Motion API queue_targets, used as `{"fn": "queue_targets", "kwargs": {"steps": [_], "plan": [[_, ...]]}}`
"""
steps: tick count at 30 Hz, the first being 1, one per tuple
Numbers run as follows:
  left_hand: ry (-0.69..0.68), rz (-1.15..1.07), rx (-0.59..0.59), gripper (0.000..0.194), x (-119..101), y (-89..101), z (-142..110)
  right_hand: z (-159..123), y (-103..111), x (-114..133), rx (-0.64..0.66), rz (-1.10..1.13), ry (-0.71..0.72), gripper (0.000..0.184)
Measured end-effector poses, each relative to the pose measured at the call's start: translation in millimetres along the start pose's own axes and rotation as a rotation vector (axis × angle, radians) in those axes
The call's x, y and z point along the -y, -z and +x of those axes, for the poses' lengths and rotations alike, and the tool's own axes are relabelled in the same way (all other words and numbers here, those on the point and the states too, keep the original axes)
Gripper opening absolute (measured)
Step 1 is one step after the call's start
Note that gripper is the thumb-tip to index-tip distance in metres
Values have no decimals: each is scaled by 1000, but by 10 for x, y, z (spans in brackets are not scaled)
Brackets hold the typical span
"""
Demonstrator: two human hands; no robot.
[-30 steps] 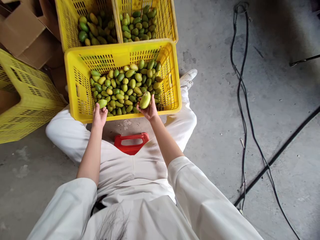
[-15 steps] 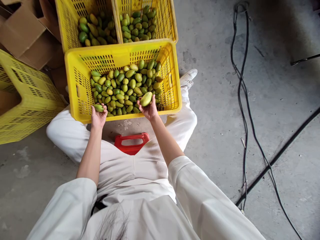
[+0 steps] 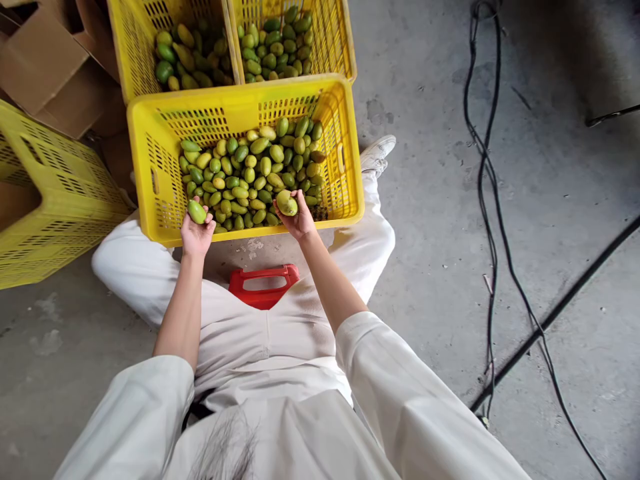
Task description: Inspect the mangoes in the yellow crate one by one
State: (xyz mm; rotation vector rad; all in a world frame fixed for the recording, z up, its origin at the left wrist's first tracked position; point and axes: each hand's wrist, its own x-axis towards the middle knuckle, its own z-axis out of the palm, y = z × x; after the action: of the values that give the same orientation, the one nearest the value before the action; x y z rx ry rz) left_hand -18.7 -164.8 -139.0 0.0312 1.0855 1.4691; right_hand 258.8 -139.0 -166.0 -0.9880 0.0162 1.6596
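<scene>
A yellow plastic crate (image 3: 150,127) stands on the floor between my legs, holding several green and yellowish mangoes (image 3: 250,167). My left hand (image 3: 197,233) is over the crate's near left corner, fingers closed round a small green mango (image 3: 196,211). My right hand (image 3: 299,219) is over the near edge, right of the middle, and grips a larger yellow-green mango (image 3: 287,203).
Two more yellow crates (image 3: 125,60) (image 3: 335,40) of mangoes stand behind the first. An overturned yellow crate (image 3: 45,200) and cardboard boxes (image 3: 45,60) are at the left. A red stool edge (image 3: 263,287) shows between my legs. Black cables (image 3: 487,220) run across the concrete floor at the right.
My right hand has turned its mango round and drawn it slightly down and left. My left hand has turned its small mango as well. Both arms stay in place.
</scene>
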Motion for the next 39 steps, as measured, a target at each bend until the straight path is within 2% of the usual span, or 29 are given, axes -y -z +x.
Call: {"fn": "queue_targets", "kwargs": {"steps": [2, 4, 8, 12, 17, 21, 26, 29, 34, 39], "plan": [[-14, 8, 29, 26, 1, 23, -7, 10, -21, -13, -9, 2, 18, 16], [-35, 34, 46, 22, 10, 41, -3, -4, -43, -11, -5, 25, 20, 17], [-62, 53, -30, 22, 41, 29, 20, -66, -57, 15, 56, 20, -38, 15], [-45, -10, -52, 32, 48, -11, 34, -78, -28, 30, 49, 27, -90, 18], [-47, -54, -25, 24, 14, -9, 29, -43, -5, 23, 55, 32, -39, 28], [-44, -71, -30, 36, -14, -14, -16, -56, -11, 41, 77, 47, -72, 34], [-34, -103, -41, 45, -19, -78, -72, -105, -31, 78, 108, 43, -101, 32], [-16, -67, -56, 36, -3, -92, -67, -130, -35, 88, 120, 9, -98, 28], [-35, 41, -70, 3, 39, -22, -20, -116, -25, 70, 86, -58, -113, 20], [-10, 89, -27, 12, 45, 21, 0, -86, -38, 61, 41, -55, -109, 18]]}}
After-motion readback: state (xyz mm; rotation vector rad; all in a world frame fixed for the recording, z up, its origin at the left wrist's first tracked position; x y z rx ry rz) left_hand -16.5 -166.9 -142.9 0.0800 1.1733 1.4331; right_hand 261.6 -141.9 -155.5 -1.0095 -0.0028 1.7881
